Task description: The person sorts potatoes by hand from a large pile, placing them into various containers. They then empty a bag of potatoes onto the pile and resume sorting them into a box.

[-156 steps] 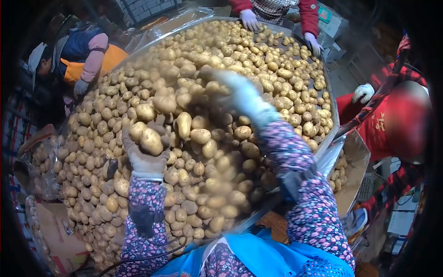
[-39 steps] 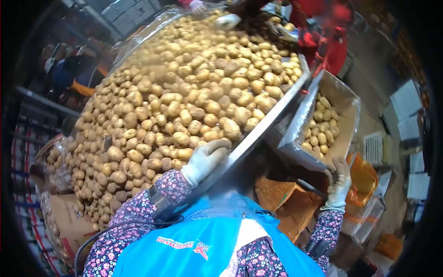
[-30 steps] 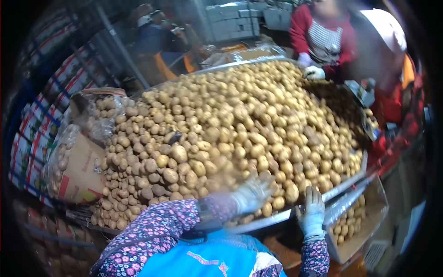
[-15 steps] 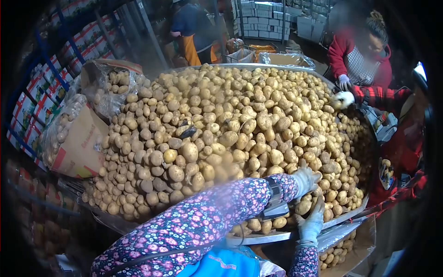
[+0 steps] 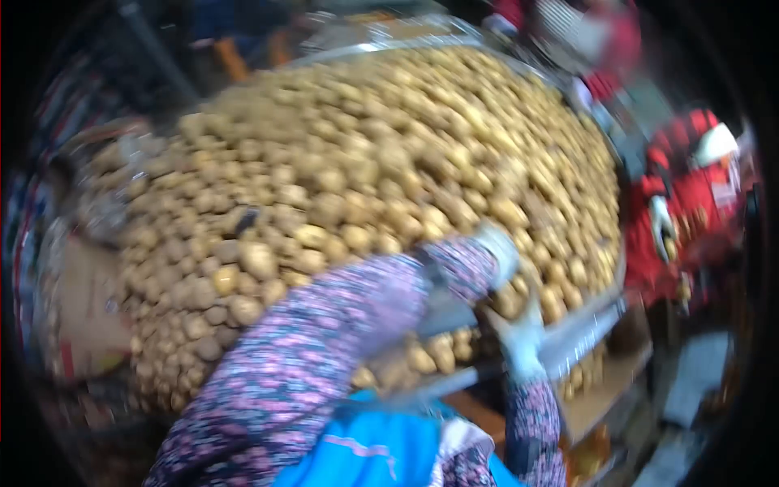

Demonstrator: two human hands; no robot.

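A large heap of potatoes (image 5: 357,178) fills the metal-rimmed table in front of me. My left hand (image 5: 498,253), in a pale glove, reaches across at the near right part of the heap, its fingers curled down over potatoes. Just below it, my right hand (image 5: 523,337), also gloved, is cupped at the near edge with its thumb and fingers around the same small cluster of potatoes (image 5: 509,299). Motion blur hides the exact finger contact. A grey device is strapped on my left forearm, over the floral sleeve (image 5: 324,316).
An open carton (image 5: 613,381) with potatoes stands below the table's near right rim (image 5: 568,337). Another carton (image 5: 93,300) lies tilted at the left of the heap. A co-worker in red (image 5: 690,211) stands at the right; other people are at the far side.
My view has swung and tilted, so the heap appears further left and blurred. My hands have come closer together around potatoes. The co-worker at the right shows more fully.
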